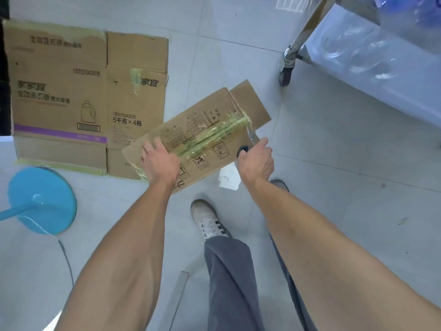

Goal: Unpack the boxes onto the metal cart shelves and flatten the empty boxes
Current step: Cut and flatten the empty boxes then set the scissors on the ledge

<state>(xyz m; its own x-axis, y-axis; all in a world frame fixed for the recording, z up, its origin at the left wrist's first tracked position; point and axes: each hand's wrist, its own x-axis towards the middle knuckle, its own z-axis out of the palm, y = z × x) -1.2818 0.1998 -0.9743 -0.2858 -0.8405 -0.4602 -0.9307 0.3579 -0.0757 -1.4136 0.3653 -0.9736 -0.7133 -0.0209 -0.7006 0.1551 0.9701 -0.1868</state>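
Note:
I hold a small brown cardboard box (205, 130) above the floor, its taped bottom seam facing me, with yellowish tape along the middle. My left hand (160, 161) grips the box's near left end. My right hand (256, 162) grips scissors (250, 137) by their black handle, the blades at the right end of the tape seam. A larger flattened cardboard box (71, 96) with printed text lies on the floor to the left. The metal cart (358, 51) stands at the upper right, its shelf carrying clear plastic-wrapped goods.
A cart wheel (286, 72) rests on the grey tiled floor (334, 187). A blue round base with a pole (40, 201) stands at the left. My shoes (207, 218) and grey trousers are below the box. A white curved surface fills the lower left.

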